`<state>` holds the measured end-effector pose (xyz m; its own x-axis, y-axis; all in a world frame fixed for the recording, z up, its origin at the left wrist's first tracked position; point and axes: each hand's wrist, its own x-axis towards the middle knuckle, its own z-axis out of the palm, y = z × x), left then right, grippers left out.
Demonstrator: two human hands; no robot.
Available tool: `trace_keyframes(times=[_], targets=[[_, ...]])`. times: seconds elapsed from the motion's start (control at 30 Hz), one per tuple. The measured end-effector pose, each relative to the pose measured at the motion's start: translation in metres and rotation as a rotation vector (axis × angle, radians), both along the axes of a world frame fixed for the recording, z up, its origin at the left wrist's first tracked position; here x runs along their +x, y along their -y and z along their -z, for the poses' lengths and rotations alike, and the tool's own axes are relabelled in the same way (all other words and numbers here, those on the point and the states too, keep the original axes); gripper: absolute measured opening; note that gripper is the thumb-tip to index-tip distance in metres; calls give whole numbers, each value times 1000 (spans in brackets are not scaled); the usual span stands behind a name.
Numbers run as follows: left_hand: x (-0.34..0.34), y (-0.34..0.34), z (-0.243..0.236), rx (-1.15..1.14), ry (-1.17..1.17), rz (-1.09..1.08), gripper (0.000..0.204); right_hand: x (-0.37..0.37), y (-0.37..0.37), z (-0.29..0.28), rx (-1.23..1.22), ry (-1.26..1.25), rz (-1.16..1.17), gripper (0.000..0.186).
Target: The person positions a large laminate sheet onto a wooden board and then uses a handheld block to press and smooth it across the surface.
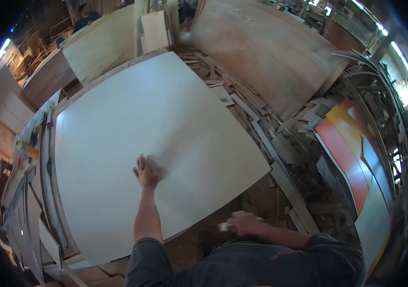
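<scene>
- Head view: white sheet (pixel 132 138), large and thin, lies flat across the middle on a wooden board, whose rim (pixel 57 191) shows at nine o'clock
- Left hand (pixel 146 171) rests palm down on the sheet toward its near edge, fingers spread flat and pinching nothing
- Right hand (pixel 243 222) sits at five o'clock, just off the sheet's near right edge, fingers pressed together round a small pale object (pixel 224 226) too blurred to name
- Sheet looks light and smooth, probably slippery under a flat palm and floppy if lifted at one corner; likely best held at two opposite edges, since the corners would crack or crease
- Plywood panels (pixel 266 48) lean at twelve to one o'clock; offcut strips (pixel 280 177) litter the floor at three; orange and yellow laminate sheets (pixel 347 148) stand beyond them
- Another person (pixel 85 15) stands far off at eleven o'clock
</scene>
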<state>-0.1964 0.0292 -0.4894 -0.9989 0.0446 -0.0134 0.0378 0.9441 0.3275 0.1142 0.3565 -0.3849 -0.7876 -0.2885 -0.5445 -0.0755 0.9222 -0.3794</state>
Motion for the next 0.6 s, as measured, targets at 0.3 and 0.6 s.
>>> trace_keyframes(times=[0.3, 0.6], targets=[[22, -101, 0, -196, 110, -169, 75, 227, -276, 72, 437, 236, 839, 55], [53, -291, -6, -124, -21, -354, 88, 245, -414, 159, -37, 461, 937, 55]])
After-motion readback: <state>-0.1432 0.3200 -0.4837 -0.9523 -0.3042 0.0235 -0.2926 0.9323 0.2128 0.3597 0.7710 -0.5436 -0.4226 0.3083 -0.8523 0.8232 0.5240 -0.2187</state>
